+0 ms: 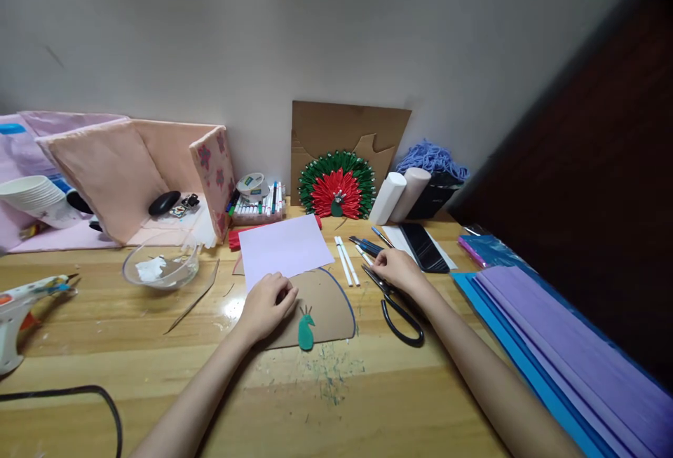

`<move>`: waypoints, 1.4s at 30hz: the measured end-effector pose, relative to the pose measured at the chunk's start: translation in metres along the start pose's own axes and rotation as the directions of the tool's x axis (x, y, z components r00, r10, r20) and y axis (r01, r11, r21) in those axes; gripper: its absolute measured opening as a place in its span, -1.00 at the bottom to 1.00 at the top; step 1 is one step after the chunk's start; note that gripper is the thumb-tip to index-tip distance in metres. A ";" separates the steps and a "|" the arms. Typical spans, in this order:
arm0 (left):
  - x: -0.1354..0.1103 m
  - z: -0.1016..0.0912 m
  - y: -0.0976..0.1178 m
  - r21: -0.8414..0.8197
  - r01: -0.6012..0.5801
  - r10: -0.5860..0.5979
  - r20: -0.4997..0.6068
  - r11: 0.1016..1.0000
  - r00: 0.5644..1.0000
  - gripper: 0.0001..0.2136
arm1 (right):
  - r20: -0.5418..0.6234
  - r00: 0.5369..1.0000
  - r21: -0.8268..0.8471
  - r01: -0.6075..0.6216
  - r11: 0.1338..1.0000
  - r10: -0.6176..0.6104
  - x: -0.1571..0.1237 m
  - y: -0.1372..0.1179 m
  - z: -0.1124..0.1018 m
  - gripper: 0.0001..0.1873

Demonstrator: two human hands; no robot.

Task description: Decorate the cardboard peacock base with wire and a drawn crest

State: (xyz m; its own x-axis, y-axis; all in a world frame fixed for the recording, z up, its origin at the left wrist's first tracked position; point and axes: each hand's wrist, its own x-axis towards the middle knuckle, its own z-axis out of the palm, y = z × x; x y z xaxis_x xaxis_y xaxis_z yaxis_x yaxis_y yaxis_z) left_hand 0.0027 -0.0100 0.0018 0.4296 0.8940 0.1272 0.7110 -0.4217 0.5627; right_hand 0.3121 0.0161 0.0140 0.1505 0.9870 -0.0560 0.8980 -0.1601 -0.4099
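Observation:
My left hand [267,305] rests on a half-round piece of cardboard [329,304] with a blue line along its curved edge. Its fingers are loosely curled, with nothing visible in them. A green bird-shaped cutout [306,332] with thin stalks on its head lies on the cardboard. A lilac paper sheet [287,247] overlaps the cardboard's far side. My right hand [400,270] pinches the near end of a white marker [362,253], partly hidden by the fingers. Black-handled scissors [402,325] lie beneath that hand. Two white markers [347,261] lie to its left.
A red-and-green fan-tailed peacock [337,188] leans on cardboard at the back. Beside my right arm are purple sheets [573,353] and a phone [425,247]. To the left are a clear bowl [181,275], a glue gun [21,311] and its black cable [68,391].

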 end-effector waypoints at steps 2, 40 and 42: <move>-0.001 0.000 0.000 0.001 -0.002 0.002 -0.009 1.000 1.000 -0.72 | -0.054 0.998 -0.019 0.010 1.000 -0.011 0.000 -0.001 -0.001 -0.87; -0.031 -0.085 0.072 -0.574 0.059 0.409 0.648 0.817 0.642 -0.71 | 0.004 0.451 0.883 0.417 0.215 -0.892 -0.103 -0.054 -0.084 -0.62; -0.016 -0.078 0.040 -0.496 0.083 0.157 0.423 0.865 0.892 -0.68 | -0.136 0.730 0.911 0.358 0.205 -0.670 -0.092 -0.051 -0.075 -0.83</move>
State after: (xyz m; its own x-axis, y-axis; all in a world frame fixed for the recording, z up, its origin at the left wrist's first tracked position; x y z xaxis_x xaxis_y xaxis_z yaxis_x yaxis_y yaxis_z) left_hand -0.0197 -0.0292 0.0861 0.7303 0.6678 -0.1439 0.3745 -0.2151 0.9019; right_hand 0.2837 -0.0678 0.1087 -0.4355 0.8261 0.3575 -0.1387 0.3309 -0.9334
